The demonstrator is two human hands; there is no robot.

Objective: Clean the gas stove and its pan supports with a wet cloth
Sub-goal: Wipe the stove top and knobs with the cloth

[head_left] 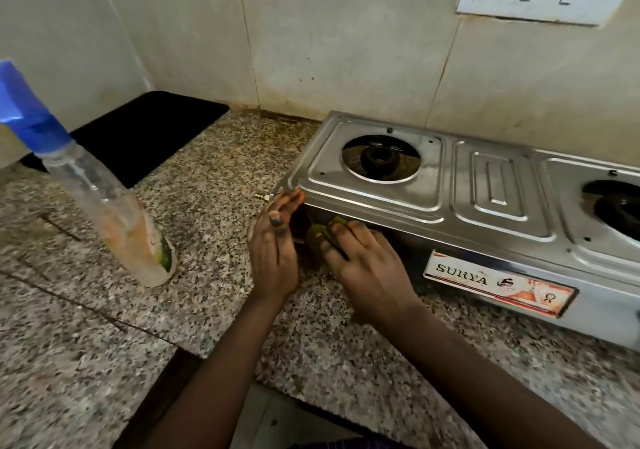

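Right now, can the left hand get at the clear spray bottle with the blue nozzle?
Probably yes. The left hand rests on the steel stove's corner, holding nothing visible, and only bare speckled granite countertop lies between it and the spray bottle.

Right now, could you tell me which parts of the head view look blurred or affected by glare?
Head view: the spray bottle at left is smeared and soft; the stove top carries pale reflections; the right hand and the green cloth stay fairly sharp; the wide lens bends the edges.
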